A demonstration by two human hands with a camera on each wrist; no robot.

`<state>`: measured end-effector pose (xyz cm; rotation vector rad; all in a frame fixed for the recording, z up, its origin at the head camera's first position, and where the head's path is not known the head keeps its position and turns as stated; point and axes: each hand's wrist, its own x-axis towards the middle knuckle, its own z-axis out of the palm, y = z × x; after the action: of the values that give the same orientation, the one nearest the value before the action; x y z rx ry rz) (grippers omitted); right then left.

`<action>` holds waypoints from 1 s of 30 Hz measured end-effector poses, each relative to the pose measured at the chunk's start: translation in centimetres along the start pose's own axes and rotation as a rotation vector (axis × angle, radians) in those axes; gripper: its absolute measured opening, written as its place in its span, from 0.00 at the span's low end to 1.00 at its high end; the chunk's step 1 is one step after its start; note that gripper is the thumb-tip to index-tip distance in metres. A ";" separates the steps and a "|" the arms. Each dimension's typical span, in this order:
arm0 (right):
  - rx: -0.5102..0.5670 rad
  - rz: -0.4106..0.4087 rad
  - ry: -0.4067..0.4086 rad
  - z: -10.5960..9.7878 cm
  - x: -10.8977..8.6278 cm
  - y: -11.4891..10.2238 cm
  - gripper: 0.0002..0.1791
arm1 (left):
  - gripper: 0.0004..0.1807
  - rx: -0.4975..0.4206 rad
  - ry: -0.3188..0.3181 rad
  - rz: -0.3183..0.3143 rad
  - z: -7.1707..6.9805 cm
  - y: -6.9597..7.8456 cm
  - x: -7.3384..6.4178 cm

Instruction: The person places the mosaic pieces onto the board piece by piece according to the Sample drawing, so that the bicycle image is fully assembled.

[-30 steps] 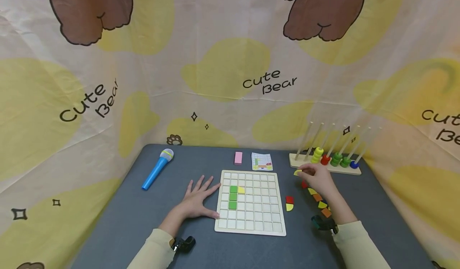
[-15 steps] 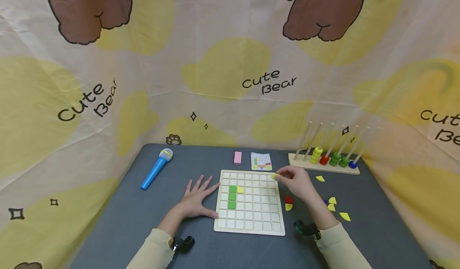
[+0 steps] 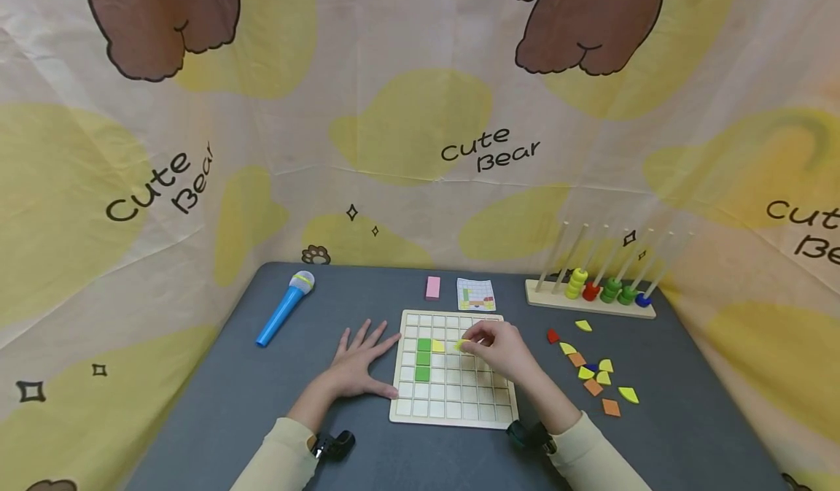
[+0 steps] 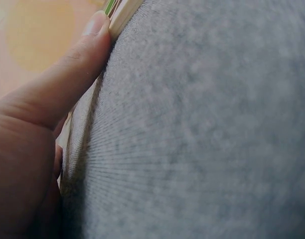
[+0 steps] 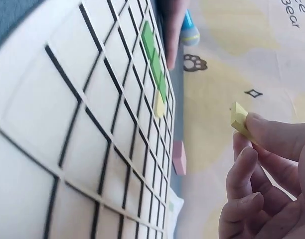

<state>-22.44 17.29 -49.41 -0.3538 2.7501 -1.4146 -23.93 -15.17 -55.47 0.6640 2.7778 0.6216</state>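
Note:
A white grid board (image 3: 453,409) lies on the dark table. In its left part sit several green square tiles (image 3: 423,360) in a column, with one yellow tile (image 3: 438,346) right beside the top one. My left hand (image 3: 357,368) rests on the table with fingers spread, its thumb and index fingertip touching the board's left edge. Above the board, my right hand (image 3: 504,351) pinches a small yellow tile (image 5: 239,118) between thumb and fingers. The right wrist view shows that tile held clear of the grid; its full outline is partly covered by the fingers.
Loose yellow, orange, red and blue pieces (image 3: 611,408) lie right of the board. Behind them stands a peg rack (image 3: 590,303) with coloured beads. A pattern card (image 3: 476,295) and pink block (image 3: 433,288) lie beyond the board; a blue toy microphone (image 3: 284,312) is at left.
My right hand has moved left from near the peg rack to over the board, carrying the yellow tile. The loose pieces it covered now show. My left hand has stayed put.

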 end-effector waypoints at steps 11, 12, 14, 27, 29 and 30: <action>0.045 -0.043 -0.091 4.1 -1.1 -1.5 0.04 | 0.63 -0.005 -0.002 -0.005 0.1 -0.1 0.0; 0.050 -0.047 -0.100 4.5 -1.2 -1.6 0.04 | 0.63 -0.006 -0.003 -0.005 0.0 -0.1 0.0; 0.062 -0.044 -0.121 5.4 -1.3 -2.0 0.03 | 0.62 -0.011 -0.003 -0.003 0.0 -0.1 -0.1; -0.009 -0.081 -0.157 9.0 -0.7 -2.3 0.02 | 0.71 0.013 -0.034 0.032 -0.8 0.2 -0.4; -0.029 -0.086 -0.156 9.3 -0.5 -2.2 0.02 | 0.71 0.026 -0.030 0.030 -0.7 0.2 -0.3; -0.038 -0.088 -0.156 9.5 -0.5 -2.2 0.03 | 0.71 0.032 -0.028 0.029 -0.7 0.2 -0.3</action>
<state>-20.31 8.55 -53.23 -0.5677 2.6687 -1.2926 -23.79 -15.40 -54.76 0.7146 2.7624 0.5699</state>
